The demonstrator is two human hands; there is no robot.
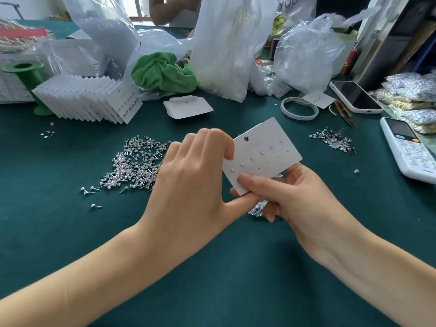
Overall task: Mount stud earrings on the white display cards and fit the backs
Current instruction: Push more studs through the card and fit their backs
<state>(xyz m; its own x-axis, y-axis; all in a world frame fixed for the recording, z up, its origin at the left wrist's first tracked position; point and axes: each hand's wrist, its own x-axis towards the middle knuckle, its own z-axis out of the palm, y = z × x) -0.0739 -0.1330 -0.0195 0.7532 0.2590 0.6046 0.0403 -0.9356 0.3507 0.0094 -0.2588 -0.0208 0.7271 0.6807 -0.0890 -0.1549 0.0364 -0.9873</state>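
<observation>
A white display card point(266, 142) is tilted above the green table, with several studs in one row and empty holes in the row beside it. My left hand point(188, 175) grips the card's left edge, fingers on top and thumb underneath. My right hand point(290, 192) pinches the card's near corner, thumb on its face, and cradles a small cluster of clear backs point(257, 208) in its lower fingers. A big pile of loose stud earrings point(134, 161) lies left of my hands. A smaller pile of studs point(332, 139) lies to the right.
A fanned row of filled cards point(87, 97) stands at back left, a stack of blank cards point(187, 107) behind centre. A tape roll point(299, 108), scissors point(342, 112), a phone point(355, 96), a white handset point(409, 149), a green cloth point(162, 72) and plastic bags point(226, 43) crowd the back and right.
</observation>
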